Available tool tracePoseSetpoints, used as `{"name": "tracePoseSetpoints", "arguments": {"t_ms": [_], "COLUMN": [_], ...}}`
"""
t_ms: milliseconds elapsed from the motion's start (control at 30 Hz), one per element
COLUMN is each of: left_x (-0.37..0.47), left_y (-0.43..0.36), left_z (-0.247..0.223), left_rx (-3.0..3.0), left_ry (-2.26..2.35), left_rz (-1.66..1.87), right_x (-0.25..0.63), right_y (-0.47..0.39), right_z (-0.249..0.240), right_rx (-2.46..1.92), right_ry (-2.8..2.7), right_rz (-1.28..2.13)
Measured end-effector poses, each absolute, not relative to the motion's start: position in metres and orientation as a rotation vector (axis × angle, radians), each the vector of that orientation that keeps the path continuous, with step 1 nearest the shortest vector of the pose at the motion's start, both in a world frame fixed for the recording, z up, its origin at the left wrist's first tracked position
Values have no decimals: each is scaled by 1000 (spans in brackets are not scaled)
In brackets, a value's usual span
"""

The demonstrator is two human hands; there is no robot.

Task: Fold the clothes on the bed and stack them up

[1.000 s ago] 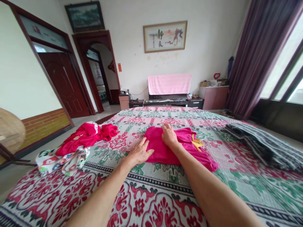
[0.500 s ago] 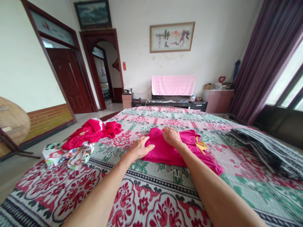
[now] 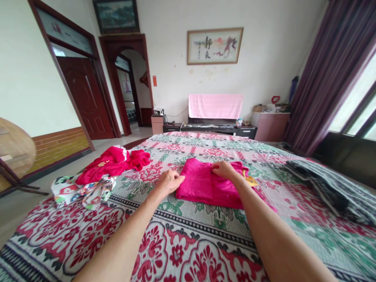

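A bright pink shirt point(image 3: 202, 184) with yellow trim lies folded into a rough rectangle on the bed, its right end spreading loosely. At its left edge, my left hand point(image 3: 169, 182) has its fingers curled, with thumb and forefinger closed at the cloth. My right hand point(image 3: 225, 171) reaches over the upper right of the shirt, fingertips pinched on the fabric. Part of the yellow trim point(image 3: 250, 180) shows just beyond my right wrist.
Left on the patterned bedspread point(image 3: 176, 243) is a heap of red clothing point(image 3: 108, 166) over a white printed cloth point(image 3: 85, 192). A black-and-white striped cloth point(image 3: 331, 188) lies at the right. Beyond the bed stands a low cabinet point(image 3: 246, 132) with a pink-covered screen point(image 3: 216, 105).
My right hand has moved right across the shirt, folding its cloth over. My left hand has drawn slightly left to the edge, its spread fingers now curled in.
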State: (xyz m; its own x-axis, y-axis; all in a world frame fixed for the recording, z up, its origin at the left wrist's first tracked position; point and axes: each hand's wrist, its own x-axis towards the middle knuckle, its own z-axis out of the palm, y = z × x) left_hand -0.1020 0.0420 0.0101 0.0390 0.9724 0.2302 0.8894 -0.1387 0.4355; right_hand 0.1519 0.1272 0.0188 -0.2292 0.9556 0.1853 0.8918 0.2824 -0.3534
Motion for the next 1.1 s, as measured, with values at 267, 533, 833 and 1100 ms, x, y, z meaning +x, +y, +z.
{"name": "tracePoseSetpoints", "arguments": {"t_ms": [267, 533, 833, 1100], "left_x": [-104, -85, -16, 10], "left_y": [41, 33, 56, 73], "left_z": [11, 21, 23, 7], "left_rx": [2013, 2257, 2496, 2383], "left_ry": [1989, 2020, 1797, 2021], "left_rz": [639, 888, 804, 588], "right_x": [161, 159, 164, 169], "right_y": [125, 126, 131, 130], "right_z": [21, 20, 20, 14], "right_rx": [-1650, -1559, -1677, -1744], "right_ry": [-2085, -2062, -1893, -1927], "right_rz": [496, 657, 555, 563]}}
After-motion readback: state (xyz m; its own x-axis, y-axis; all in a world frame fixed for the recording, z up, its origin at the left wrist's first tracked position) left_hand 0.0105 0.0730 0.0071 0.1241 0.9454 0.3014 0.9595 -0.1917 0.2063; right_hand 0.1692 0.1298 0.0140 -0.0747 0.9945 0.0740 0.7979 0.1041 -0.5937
